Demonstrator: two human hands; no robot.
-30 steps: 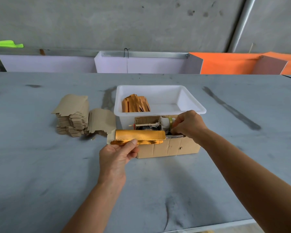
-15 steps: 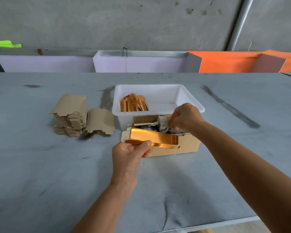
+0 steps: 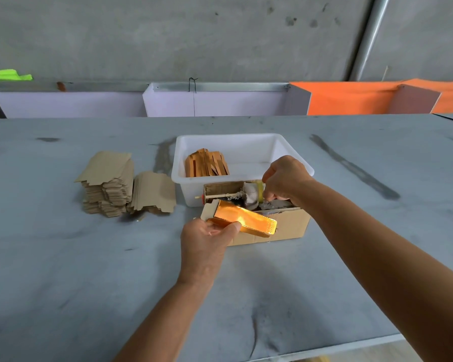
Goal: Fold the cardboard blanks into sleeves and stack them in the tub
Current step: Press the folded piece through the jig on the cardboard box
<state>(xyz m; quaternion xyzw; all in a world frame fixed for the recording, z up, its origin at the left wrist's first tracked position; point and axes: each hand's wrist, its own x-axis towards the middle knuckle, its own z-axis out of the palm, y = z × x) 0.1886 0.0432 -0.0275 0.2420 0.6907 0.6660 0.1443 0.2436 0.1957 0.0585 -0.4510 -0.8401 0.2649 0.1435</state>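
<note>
Item, in work: one gold-faced sleeve, pinched at its near end between thumb and fingers of my left hand, held over the table just in front of the open cardboard box, its free end towards my other hand.

My right hand, fingers curled down into that box's clutter; whether it grips anything I cannot tell.

Tub, white: one. Inside it, one bundle of finished sleeves, individual count unclear.

Blanks, brown: two piles, tall and low, touching, left of the tub.

A workshop: bare concrete wall; scuffed grey worktable; stacked cardboard blanks.
</note>
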